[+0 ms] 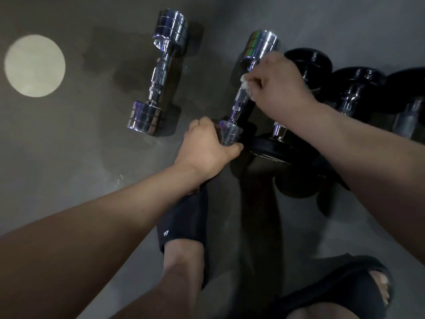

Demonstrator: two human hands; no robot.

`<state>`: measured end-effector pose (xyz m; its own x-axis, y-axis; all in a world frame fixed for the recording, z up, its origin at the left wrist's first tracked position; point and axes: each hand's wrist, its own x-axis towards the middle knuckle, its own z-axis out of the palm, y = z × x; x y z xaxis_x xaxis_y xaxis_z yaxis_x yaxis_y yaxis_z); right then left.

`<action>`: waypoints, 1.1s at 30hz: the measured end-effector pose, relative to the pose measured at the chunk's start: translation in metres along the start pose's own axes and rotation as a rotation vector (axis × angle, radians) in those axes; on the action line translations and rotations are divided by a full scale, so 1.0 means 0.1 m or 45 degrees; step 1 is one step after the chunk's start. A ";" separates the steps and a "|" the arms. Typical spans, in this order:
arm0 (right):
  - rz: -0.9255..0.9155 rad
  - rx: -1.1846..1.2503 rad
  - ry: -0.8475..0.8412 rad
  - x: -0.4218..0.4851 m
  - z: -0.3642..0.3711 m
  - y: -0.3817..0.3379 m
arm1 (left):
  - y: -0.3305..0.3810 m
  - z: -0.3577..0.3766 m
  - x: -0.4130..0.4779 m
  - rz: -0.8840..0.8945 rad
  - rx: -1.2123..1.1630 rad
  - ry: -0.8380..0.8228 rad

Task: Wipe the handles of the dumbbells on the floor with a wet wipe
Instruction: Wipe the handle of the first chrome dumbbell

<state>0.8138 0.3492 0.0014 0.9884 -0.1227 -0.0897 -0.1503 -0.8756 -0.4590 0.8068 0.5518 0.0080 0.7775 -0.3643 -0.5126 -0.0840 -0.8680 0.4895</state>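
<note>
One wet wipe under right fingers, against handle.

We note two dumbbells of polished, mirror-bright metal, the left dumbbell and the near dumbbell. Each has a rough, cross-hatched handle between smooth, glossy ends. The wipe appears as soft, crumpled white cloth or paper. The black weights carry a dark coating with a faint sheen. The floor is smooth grey; the sandal is matt black.
</note>
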 end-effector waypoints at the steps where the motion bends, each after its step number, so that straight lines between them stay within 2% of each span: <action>1: 0.017 0.003 0.024 -0.02 0.02 -0.01 | -0.01 0.00 0.00 0.009 0.004 0.006; 3: -0.112 0.050 -0.012 -0.13 0.06 -0.06 | -0.03 0.00 0.02 0.020 0.006 0.005; 5: -0.255 0.096 -0.135 -0.24 0.03 -0.11 | -0.07 -0.01 0.04 0.034 0.005 -0.009; 7: -0.236 0.077 -0.194 -0.22 -0.03 -0.12 | -0.11 -0.02 0.04 0.074 -0.015 -0.041; 11: -0.037 0.077 -0.069 -0.20 -0.02 -0.12 | -0.15 -0.05 -0.05 0.176 -0.001 -0.137; 21: 0.125 0.122 0.073 -0.27 -0.03 -0.07 | -0.14 0.00 -0.06 0.245 -0.098 -0.093; 23: 0.058 0.130 0.030 -0.27 0.00 -0.07 | -0.14 -0.03 -0.02 0.285 -0.030 -0.127; 28: -0.350 0.037 -0.269 -0.31 -0.07 -0.11 | -0.15 -0.11 0.05 0.379 0.005 -0.123; 33: -0.163 0.025 -0.088 -0.15 -0.11 -0.01 | -0.18 -0.13 0.11 0.446 0.036 -0.144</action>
<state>0.7995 0.3469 0.0130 0.9957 0.0223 -0.0898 -0.0245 -0.8725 -0.4880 0.8252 0.5681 0.0029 0.6250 -0.6747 -0.3926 -0.3514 -0.6923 0.6303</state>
